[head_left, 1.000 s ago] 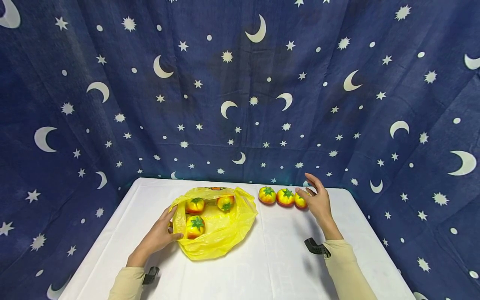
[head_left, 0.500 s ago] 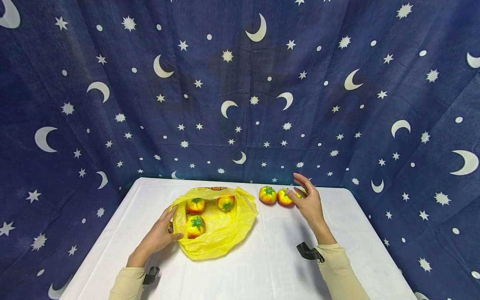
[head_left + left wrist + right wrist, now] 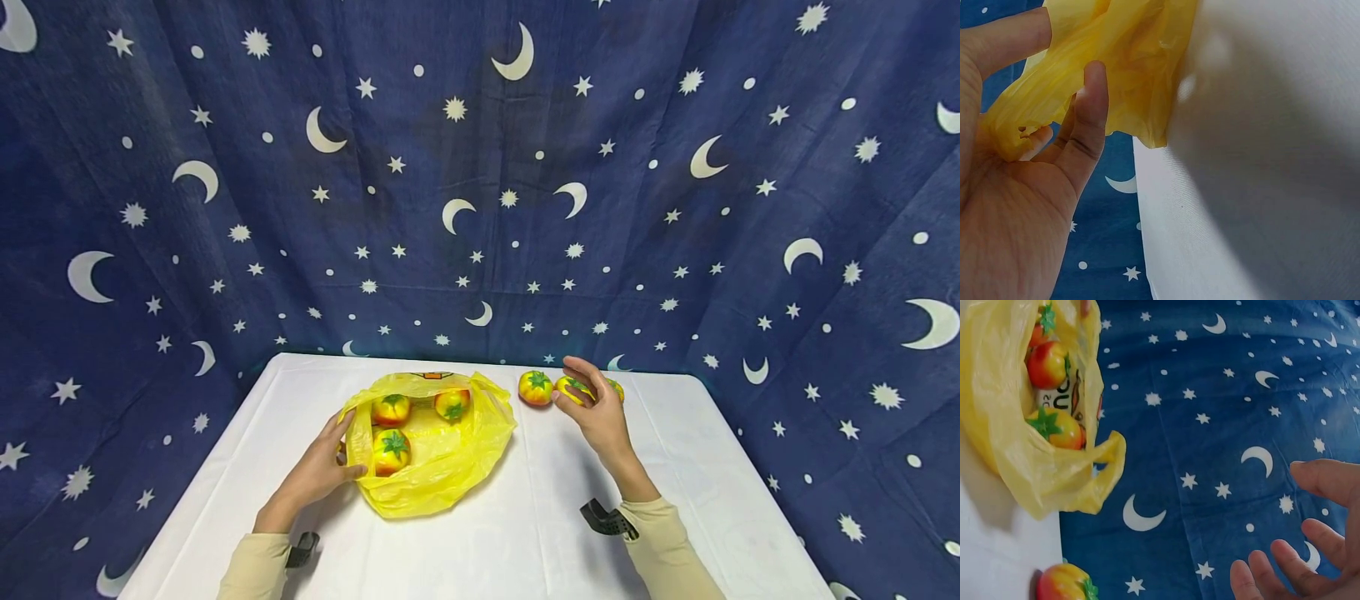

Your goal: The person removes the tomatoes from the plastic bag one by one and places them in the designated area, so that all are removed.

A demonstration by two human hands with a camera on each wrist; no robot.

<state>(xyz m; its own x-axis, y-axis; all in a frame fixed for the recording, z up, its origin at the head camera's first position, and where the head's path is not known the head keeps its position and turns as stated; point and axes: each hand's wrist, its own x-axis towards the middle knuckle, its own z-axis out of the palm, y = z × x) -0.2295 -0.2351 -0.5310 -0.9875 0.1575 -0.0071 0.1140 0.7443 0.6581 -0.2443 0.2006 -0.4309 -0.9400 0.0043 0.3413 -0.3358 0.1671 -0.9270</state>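
Observation:
A yellow plastic bag (image 3: 442, 492) lies on its side with its mouth facing me. Three red-and-yellow fruits with green leafy tops show inside: a front fruit (image 3: 391, 452), a back-left fruit (image 3: 392, 410) and a back-right fruit (image 3: 452, 405). My left hand (image 3: 318, 468) holds the bag's left rim, and in the left wrist view its fingers curl around the thin plastic. My right hand (image 3: 603, 421), fingers spread and holding nothing, hovers over a row of similar fruits. Its left fruit (image 3: 536, 388) is in full sight; the middle fruit (image 3: 570, 386) and right fruit (image 3: 617, 389) are partly covered by the hand.
A white-covered table (image 3: 480, 558) carries everything. Its far edge runs just behind the row of fruits. A dark blue curtain (image 3: 480, 167) with moons and stars hangs around the back and both sides.
My right hand has moved left along the row, from over the right fruit to over the middle one, uncovering part of the right fruit. The left hand and the bag have stayed put.

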